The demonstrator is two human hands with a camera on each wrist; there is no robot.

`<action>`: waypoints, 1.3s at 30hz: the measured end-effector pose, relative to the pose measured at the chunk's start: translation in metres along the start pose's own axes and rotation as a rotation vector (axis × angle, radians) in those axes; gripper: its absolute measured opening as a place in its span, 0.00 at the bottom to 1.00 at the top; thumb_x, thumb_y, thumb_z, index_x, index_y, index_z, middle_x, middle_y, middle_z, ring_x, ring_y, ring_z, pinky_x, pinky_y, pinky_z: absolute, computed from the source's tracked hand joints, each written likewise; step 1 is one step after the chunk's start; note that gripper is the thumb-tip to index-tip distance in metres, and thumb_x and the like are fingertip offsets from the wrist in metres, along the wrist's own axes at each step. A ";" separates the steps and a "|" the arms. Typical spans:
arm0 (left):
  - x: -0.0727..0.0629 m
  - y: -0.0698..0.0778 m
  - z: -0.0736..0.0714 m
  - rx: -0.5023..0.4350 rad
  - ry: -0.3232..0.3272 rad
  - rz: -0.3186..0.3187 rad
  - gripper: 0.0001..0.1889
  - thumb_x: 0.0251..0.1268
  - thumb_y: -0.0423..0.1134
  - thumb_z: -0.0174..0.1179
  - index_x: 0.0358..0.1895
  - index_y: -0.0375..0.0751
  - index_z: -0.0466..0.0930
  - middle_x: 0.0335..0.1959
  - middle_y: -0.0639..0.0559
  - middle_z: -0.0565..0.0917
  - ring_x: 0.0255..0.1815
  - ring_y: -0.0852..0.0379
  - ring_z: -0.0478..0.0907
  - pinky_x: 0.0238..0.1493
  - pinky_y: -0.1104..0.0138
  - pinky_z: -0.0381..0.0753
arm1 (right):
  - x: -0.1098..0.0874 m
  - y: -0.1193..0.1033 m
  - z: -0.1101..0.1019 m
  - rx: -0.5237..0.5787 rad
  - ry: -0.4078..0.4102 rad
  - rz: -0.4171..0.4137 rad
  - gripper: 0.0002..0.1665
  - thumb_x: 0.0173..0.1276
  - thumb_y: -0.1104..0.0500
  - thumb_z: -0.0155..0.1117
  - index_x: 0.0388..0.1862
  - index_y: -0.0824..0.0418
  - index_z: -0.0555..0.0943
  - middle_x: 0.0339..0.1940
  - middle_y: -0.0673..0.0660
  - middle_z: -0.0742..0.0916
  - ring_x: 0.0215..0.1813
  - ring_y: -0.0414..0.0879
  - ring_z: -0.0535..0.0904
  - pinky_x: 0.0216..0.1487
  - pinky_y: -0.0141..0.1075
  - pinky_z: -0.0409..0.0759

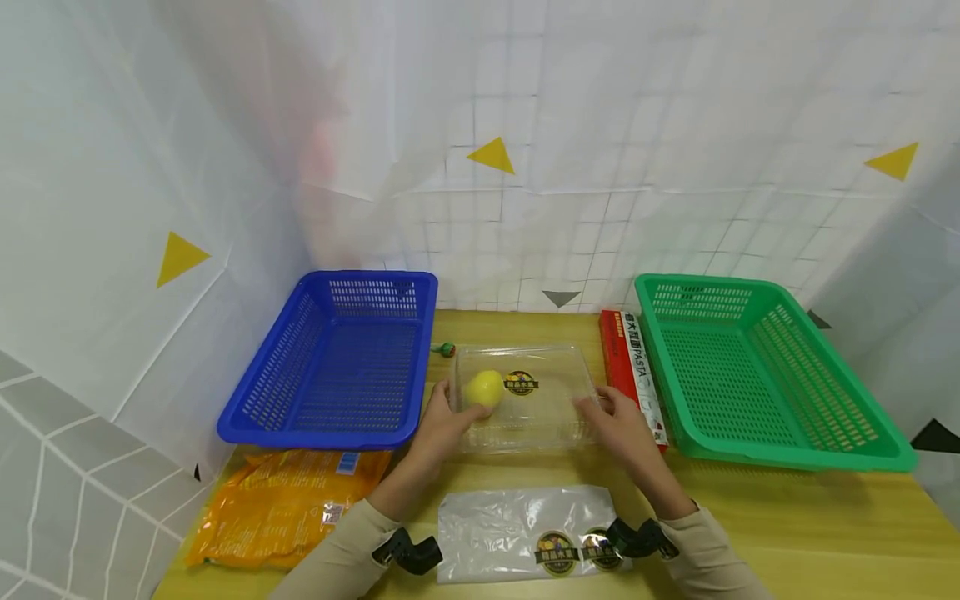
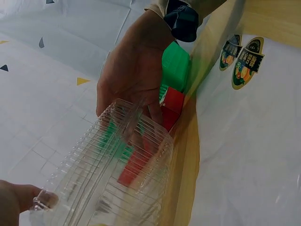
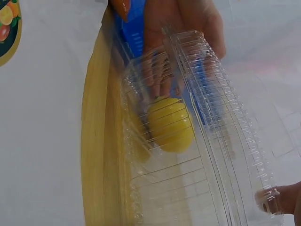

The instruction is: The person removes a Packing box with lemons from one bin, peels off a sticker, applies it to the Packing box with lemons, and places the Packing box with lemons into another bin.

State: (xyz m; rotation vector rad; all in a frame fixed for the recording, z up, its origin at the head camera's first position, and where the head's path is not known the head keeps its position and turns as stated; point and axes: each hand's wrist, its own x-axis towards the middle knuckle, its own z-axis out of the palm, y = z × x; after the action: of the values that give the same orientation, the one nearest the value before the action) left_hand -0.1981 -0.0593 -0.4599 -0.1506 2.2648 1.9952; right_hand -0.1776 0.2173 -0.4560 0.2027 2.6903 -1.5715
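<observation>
A clear ribbed plastic box (image 1: 547, 417), its lid down, is held between my two hands above the wooden table. Inside, toward its left end, lies a yellow lemon-like fruit (image 3: 170, 125); a round dark label (image 1: 521, 383) shows beside it. My left hand (image 1: 442, 425) grips the left end, thumb on top. At the opposite end, my right hand (image 1: 618, 425) holds the box the same way, and its fingers (image 2: 153, 113) show partly through the plastic in the left wrist view. Nearer me lies a flat plastic bag (image 1: 495, 533) with two dark round labels.
A blue basket (image 1: 427, 358) stands left, with an orange packet (image 1: 270, 508) in front. On the right are a red-and-white pasta box (image 1: 633, 375) and a green basket (image 1: 795, 458). A small green-and-red item (image 1: 446, 349) lies behind the plastic box, near the blue basket.
</observation>
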 end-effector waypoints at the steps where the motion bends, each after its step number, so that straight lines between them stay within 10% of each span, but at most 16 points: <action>1: 0.000 0.000 0.000 -0.001 0.004 -0.004 0.46 0.57 0.39 0.73 0.76 0.29 0.58 0.71 0.31 0.68 0.72 0.37 0.65 0.73 0.45 0.63 | 0.000 0.000 -0.001 0.012 -0.002 0.001 0.39 0.79 0.45 0.60 0.73 0.73 0.69 0.60 0.72 0.83 0.55 0.59 0.82 0.49 0.44 0.82; 9: -0.001 -0.002 0.002 -0.045 0.022 0.022 0.38 0.58 0.37 0.70 0.70 0.28 0.63 0.60 0.35 0.75 0.59 0.41 0.73 0.64 0.49 0.73 | 0.001 -0.001 -0.007 0.090 -0.019 0.004 0.40 0.81 0.46 0.59 0.74 0.77 0.66 0.62 0.74 0.81 0.58 0.61 0.82 0.49 0.41 0.83; 39: -0.010 0.016 0.002 -0.062 0.047 0.100 0.32 0.68 0.47 0.67 0.66 0.32 0.66 0.65 0.35 0.74 0.64 0.38 0.73 0.62 0.47 0.76 | -0.005 -0.020 -0.026 0.194 0.070 0.002 0.34 0.80 0.44 0.60 0.69 0.71 0.74 0.59 0.67 0.86 0.53 0.52 0.85 0.40 0.34 0.83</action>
State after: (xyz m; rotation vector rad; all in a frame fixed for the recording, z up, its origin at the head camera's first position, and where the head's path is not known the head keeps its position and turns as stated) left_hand -0.1906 -0.0556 -0.4431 -0.0932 2.2830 2.1339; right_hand -0.1737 0.2294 -0.4258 0.2672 2.5834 -1.8591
